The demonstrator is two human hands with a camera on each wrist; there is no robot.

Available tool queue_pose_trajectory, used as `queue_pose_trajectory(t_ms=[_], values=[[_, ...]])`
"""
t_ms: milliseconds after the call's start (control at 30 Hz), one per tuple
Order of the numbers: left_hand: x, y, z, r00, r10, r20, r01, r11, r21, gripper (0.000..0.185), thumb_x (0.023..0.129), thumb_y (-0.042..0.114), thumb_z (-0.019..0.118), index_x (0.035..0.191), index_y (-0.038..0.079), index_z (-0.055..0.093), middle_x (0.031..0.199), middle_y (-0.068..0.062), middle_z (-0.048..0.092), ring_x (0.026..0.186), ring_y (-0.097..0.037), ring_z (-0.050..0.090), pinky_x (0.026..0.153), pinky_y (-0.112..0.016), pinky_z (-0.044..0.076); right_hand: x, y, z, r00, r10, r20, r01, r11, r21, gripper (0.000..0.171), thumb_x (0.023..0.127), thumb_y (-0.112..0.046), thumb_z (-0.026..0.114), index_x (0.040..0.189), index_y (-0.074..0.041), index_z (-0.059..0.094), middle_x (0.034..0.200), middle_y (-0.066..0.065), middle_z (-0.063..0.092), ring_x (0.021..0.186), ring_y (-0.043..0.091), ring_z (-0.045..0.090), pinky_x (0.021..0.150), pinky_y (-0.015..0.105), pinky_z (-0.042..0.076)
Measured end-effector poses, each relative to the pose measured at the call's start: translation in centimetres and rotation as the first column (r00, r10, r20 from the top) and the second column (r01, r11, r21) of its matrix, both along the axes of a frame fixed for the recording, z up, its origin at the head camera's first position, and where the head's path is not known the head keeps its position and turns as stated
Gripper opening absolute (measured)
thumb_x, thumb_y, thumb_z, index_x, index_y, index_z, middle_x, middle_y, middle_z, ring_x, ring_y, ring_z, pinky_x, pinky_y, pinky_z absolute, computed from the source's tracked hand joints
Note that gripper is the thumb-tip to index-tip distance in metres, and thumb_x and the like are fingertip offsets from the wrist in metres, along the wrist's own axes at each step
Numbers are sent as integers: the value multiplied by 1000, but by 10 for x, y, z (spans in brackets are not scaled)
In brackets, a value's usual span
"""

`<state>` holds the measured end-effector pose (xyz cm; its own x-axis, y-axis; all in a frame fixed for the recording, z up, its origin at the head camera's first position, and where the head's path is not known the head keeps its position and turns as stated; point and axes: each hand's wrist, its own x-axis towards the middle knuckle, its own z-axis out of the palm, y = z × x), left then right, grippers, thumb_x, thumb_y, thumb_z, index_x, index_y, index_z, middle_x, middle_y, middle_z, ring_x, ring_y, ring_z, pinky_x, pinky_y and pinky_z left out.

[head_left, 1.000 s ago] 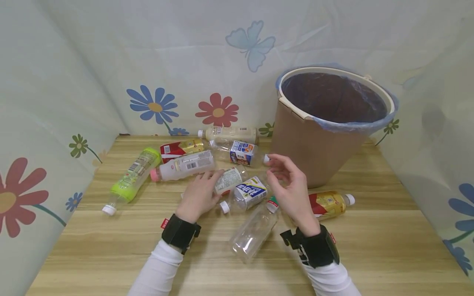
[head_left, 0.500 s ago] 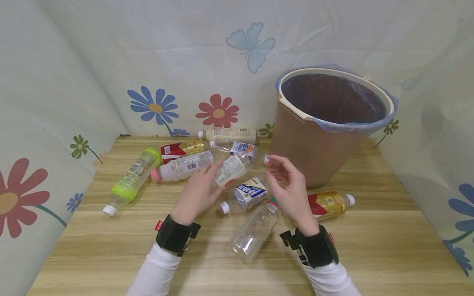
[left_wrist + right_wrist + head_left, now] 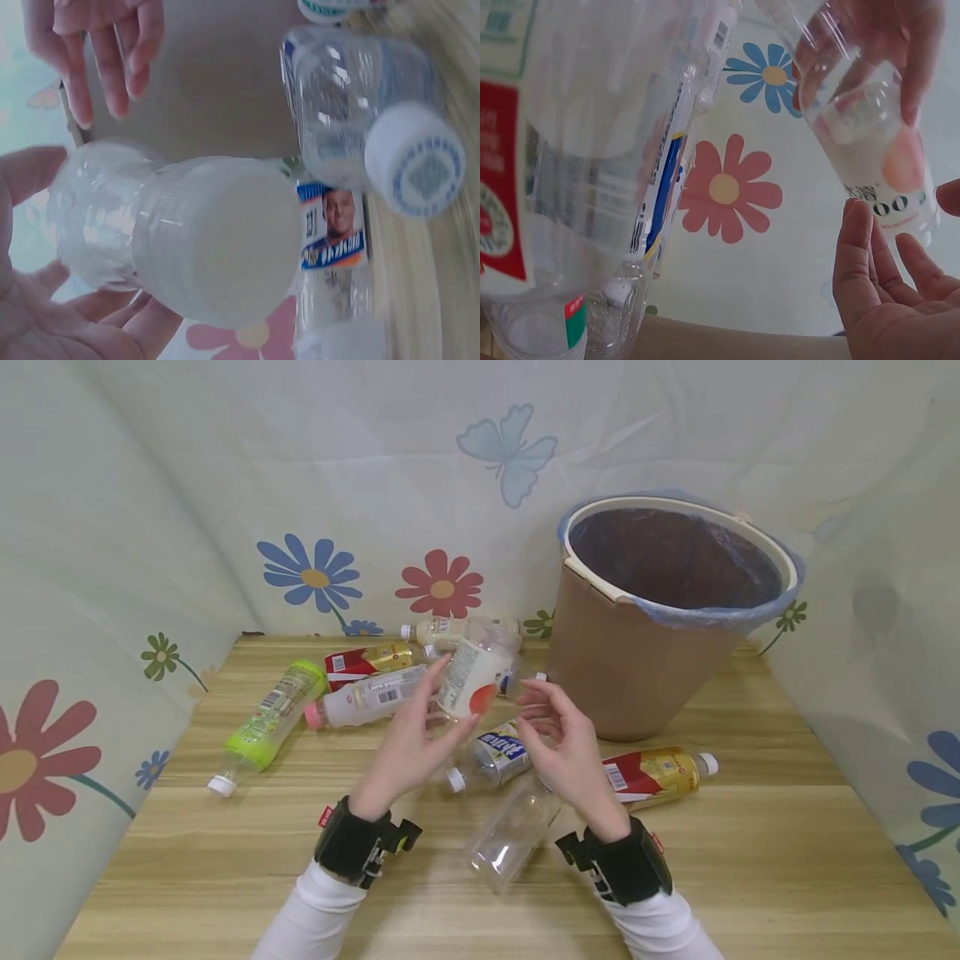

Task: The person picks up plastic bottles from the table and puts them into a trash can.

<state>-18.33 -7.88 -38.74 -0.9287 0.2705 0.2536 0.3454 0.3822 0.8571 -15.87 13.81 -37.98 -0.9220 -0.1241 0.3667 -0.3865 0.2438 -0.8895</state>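
Note:
In the head view my left hand (image 3: pixel 408 752) grips a clear plastic bottle (image 3: pixel 474 677) with a white label and a red fruit picture. The bottle is tilted and raised above the other bottles. Its white cap (image 3: pixel 244 240) faces the left wrist camera. My right hand (image 3: pixel 566 747) is just right of it, fingers loosely bent and holding nothing. The right wrist view has its fingertips (image 3: pixel 855 214) close to the bottle's base. Beneath the hands lie a blue-and-white-labelled bottle (image 3: pixel 501 752) and an unlabelled clear bottle (image 3: pixel 513 835), partly behind the right hand.
A brown bin (image 3: pixel 622 668) with a blue liner (image 3: pixel 750 620) stands at the back right. A red-and-gold bottle (image 3: pixel 660 774) lies before it. To the left lie a green bottle (image 3: pixel 273 718), a pink-capped bottle (image 3: pixel 375 696) and another red-and-gold bottle (image 3: pixel 367 664). A beige bottle (image 3: pixel 468 631) lies along the back.
My left hand has picked the clear bottle up from among the others and tipped it more upright. My right hand has shifted slightly left, toward it.

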Motion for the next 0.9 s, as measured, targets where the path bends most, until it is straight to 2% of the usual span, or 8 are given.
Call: queue_pose_trajectory(t_ms=[100,233,333,500,700,900], values=[[2,5,0,999,18,34,-22,995,97,80,95,27,70,159,29,21,149,-15,52,119,-33,63,96,-49,58,0,-3,-2,1000,23,11,-24,999,26,53,93,2,63,144,-6,50,129,22,63,110,37,66,93,20,57],[3,12,-1,997,30,67,-40,986,160,78,97,26,68,159,31,20,146,-16,53,117,-35,64,99,-51,56,1,-7,-3,998,66,15,-66,996,51,58,95,-1,62,150,-8,44,138,21,60,116,38,66,98,35,59],[5,16,-1,997,31,77,-44,984,174,79,98,28,66,159,32,17,148,-16,51,119,-35,64,99,-50,56,2,-8,-2,995,98,7,-98,993,62,63,96,-4,62,154,-11,40,142,19,58,119,35,66,99,39,58],[8,23,-3,997,22,74,-37,978,203,79,99,28,64,160,34,14,147,-18,51,118,-35,65,99,-48,57,2,-8,-2,993,120,2,-120,990,73,69,97,-6,62,158,-16,33,147,17,55,120,32,66,100,36,57],[9,27,-5,999,-15,50,3,974,228,73,102,23,59,160,31,16,141,-21,53,121,-38,64,102,-51,55,1,-7,-3,994,105,7,-105,991,87,73,96,-8,63,160,-17,29,148,17,54,124,33,64,101,43,56],[12,27,-4,998,-35,48,23,975,221,59,106,26,49,158,33,22,148,-22,48,132,-41,56,107,-54,51,-1,-3,-5,996,89,-2,-88,992,93,75,96,-8,64,161,-16,27,143,22,57,119,36,65,99,47,57]])
